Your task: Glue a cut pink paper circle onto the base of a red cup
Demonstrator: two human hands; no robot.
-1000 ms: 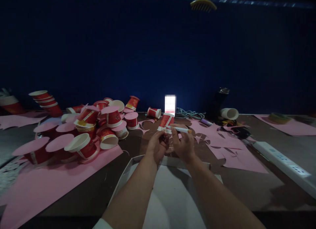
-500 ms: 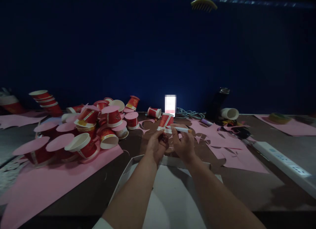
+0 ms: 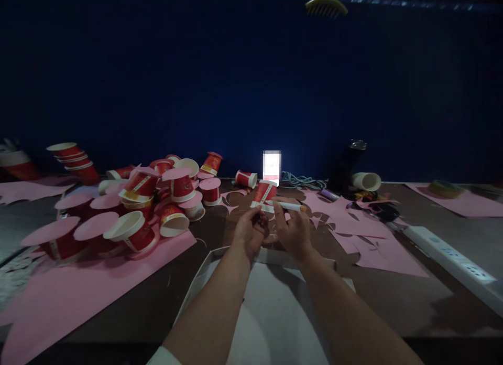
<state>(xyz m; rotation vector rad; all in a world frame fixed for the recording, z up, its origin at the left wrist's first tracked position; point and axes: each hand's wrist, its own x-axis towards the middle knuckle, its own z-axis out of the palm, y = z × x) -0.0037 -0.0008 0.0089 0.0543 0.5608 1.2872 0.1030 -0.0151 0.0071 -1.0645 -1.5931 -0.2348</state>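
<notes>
Gripping a red cup (image 3: 264, 192) over the counter (image 3: 393, 307), nearer its far edge, the left hand (image 3: 251, 231) has its fingers closed on the base; the right hand (image 3: 294, 229) pinches a white pen (image 3: 293, 206) against or just beside it. A white box (image 3: 271, 302) crosses the near edge; leftward, piled cups (image 3: 179, 189) reach back toward the far edge.

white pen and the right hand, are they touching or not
Touching: the head view shows the right hand closed around the white pen, covering part of it.
</notes>
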